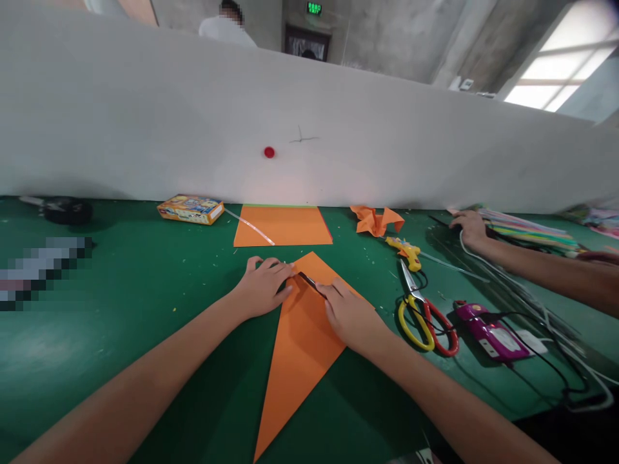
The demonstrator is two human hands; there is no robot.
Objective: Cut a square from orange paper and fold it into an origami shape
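Note:
An orange sheet of paper (304,341), folded to a long pointed kite shape, lies on the green table in front of me. My left hand (264,287) rests at its upper left edge, fingers bent and the thumb apart, fingertips touching the paper. In my right hand (355,316) is a slim dark pen-like tool (312,283), its tip on the paper near the left fingertips. The tool's exact kind I cannot make out. Part of the paper's right side is hidden under my right hand.
Behind are flat orange paper (285,225), a colourful box (191,209) and a folded orange shape (377,221). To the right lie a yellow glue gun (405,251), scissors (420,312) and a purple device (493,332) with cables. Another person's hand (469,229) reaches in; a white partition (145,122) stands behind.

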